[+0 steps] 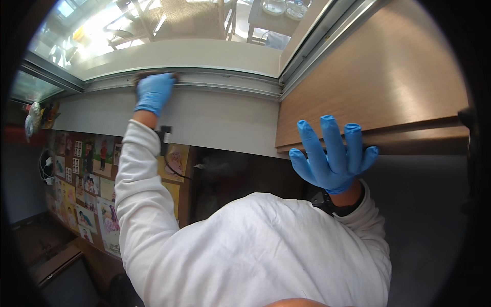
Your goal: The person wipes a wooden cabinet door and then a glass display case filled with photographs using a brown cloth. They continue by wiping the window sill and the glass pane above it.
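My left hand (155,92), in a blue disposable glove, reaches forward to the aluminium track (230,83) of a sliding window. It grips a dark brown cloth (145,73), pressed to the track at the foot of the glass pane (184,55). Motion blurs the cloth, and the glove hides most of it. My right hand (333,157), gloved the same way, is raised with fingers spread and holds nothing. Behind it in the picture is the lower edge of a wooden panel (383,88); I cannot tell whether they touch.
A pale windowsill (222,119) runs below the track. Near my left forearm is a black adapter (165,138) with a cable. A board (103,180) covered with photos is at left, and a bird figurine (33,117) stands at the sill's left end. Beyond the glass are glass jars (274,7).
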The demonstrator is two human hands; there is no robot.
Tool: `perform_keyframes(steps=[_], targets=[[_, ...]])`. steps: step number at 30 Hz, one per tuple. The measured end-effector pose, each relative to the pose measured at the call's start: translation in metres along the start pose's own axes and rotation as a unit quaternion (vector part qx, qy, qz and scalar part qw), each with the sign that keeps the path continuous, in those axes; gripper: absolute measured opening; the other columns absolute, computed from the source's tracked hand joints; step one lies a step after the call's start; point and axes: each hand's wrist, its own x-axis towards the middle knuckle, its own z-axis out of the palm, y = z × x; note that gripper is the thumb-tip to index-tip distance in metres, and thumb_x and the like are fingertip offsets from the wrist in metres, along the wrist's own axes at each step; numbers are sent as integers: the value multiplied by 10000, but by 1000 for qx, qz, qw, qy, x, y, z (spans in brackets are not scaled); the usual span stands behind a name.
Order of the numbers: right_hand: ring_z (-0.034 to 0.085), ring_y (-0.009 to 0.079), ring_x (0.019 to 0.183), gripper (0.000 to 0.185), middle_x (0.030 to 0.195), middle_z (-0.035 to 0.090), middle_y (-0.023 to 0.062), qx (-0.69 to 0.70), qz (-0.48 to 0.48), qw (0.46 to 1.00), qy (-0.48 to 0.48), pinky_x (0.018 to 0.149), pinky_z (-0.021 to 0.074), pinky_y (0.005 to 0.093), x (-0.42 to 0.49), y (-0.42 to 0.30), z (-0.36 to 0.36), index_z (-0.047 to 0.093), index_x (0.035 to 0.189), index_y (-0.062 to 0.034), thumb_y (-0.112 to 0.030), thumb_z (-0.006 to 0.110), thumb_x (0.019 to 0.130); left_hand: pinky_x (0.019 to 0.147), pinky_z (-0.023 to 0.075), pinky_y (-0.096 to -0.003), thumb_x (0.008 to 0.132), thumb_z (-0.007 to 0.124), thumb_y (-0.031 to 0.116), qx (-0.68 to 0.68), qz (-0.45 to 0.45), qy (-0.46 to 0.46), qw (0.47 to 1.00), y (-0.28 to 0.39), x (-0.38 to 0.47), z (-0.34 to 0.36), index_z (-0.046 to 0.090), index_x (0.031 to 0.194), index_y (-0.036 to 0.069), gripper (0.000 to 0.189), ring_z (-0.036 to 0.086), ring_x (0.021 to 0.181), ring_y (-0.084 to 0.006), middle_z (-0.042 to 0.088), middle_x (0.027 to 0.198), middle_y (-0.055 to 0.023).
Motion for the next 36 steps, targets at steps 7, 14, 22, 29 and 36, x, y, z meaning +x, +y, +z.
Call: perform_keyframes(steps=[7,14,22,29,36], targets=[[389,301,1374,409,1329,583,27,2,0,1000,6,1187,-11,521,2,-1,1,737,1058,-281,-514,423,941,546,511,-397,873,568,188,-75,29,361,929,66,-9,-35,674,894,196,108,644,607,-265,646,699,-61],[399,298,1367,412,1304,600,27,4,-6,1000,-11,1189,-6,520,1,0,-2,737,1060,-283,-516,418,943,835,493,-394,833,592,190,-280,287,216,890,235,2,-4,668,1019,99,221,626,921,-292,672,989,-80],[430,284,1344,412,1250,629,14,22,-13,1000,15,1191,12,515,-1,1,0,745,1016,-285,-529,422,940,767,512,-414,918,524,266,-114,189,194,956,67,-3,7,688,932,150,201,652,818,-289,699,883,-76],[443,273,1334,403,1245,634,10,3,-3,1000,10,1190,22,514,2,-3,1,737,1035,-299,-535,424,937,786,524,-440,892,534,242,-104,-38,133,985,-6,9,10,694,986,117,224,657,854,-369,697,945,-136],[425,283,1350,412,1260,632,34,-18,-11,999,-37,1190,2,513,3,-1,-5,725,1076,-279,-512,411,948,701,518,-382,762,591,89,-212,282,197,914,212,6,2,630,868,105,114,631,816,-276,650,857,-78]])
